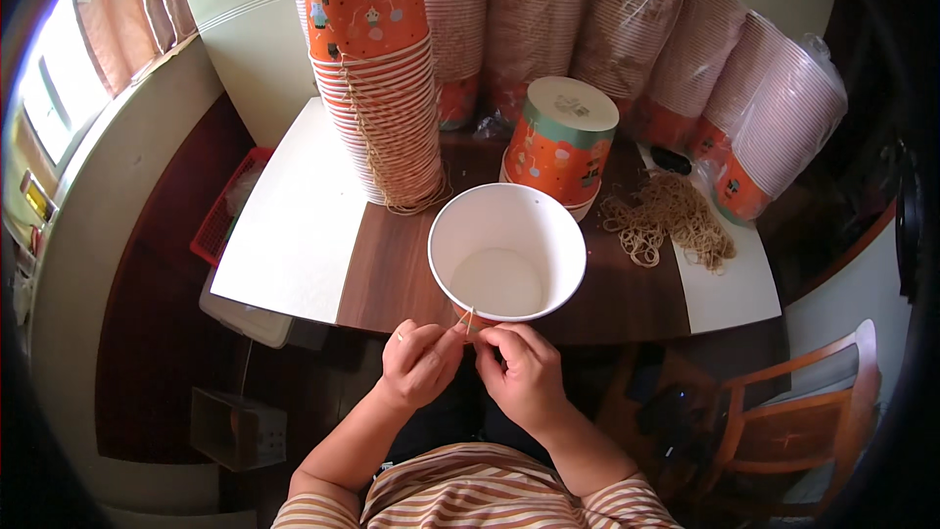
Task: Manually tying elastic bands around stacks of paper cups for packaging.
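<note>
A white-lined paper bucket (pixel 553 260) stands mouth up at the table's front edge, its floor bare inside. At the near side of its rim is a short length of thin tan cord (pixel 471 320). My left hand (pixel 423 364) pinches the cord from the left, fingertips close together. From the other side, my right hand (pixel 521 364) is closed with thumb and fingertips on the same cord. The fingertips of both hands nearly meet just below the rim. Whether the cord passes through a hole in the wall is too small to tell.
A tall stack of orange paper buckets (pixel 377 108), cords hanging down it, rises at left. Behind my bucket sits an upside-down orange and green bucket (pixel 563 147). A tangled pile of tan cords (pixel 676 217) lies right; plastic-wrapped bucket stacks (pixel 627 20) line the back. A wooden chair (pixel 798 411) stands lower right.
</note>
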The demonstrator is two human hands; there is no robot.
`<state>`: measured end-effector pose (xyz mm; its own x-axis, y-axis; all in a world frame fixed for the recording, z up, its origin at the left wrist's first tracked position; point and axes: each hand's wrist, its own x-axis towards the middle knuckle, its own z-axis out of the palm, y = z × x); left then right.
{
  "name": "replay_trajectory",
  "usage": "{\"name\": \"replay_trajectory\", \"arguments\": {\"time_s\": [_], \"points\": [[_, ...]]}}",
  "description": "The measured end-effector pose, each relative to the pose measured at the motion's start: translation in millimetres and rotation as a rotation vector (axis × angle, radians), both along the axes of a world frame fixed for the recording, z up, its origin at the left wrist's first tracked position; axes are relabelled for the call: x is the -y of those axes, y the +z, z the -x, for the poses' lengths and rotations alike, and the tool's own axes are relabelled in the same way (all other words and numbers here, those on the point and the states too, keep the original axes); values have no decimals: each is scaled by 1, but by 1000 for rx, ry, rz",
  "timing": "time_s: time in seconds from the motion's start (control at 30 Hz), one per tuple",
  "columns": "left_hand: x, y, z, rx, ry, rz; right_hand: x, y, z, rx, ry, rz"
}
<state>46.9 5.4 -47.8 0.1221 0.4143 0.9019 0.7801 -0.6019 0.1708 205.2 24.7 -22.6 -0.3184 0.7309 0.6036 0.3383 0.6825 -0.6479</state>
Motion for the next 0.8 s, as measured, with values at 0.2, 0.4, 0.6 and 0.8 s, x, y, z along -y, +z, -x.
{"name": "replay_trajectory", "arguments": {"time_s": [0.2, 0.4, 0.6, 0.8], "points": [[8, -5, -16, 380, 41, 147, 0, -4, 12, 49, -118, -151], [16, 0, -24, 937, -192, 512, -3, -15, 21, -47, -113, -113], [17, 6, -14, 1486, -513, 872, -8, -10, 26, -255, 2, 166], [17, 8, -1, 1568, -525, 1032, -18, -19, 25, -441, 209, 682]]}}
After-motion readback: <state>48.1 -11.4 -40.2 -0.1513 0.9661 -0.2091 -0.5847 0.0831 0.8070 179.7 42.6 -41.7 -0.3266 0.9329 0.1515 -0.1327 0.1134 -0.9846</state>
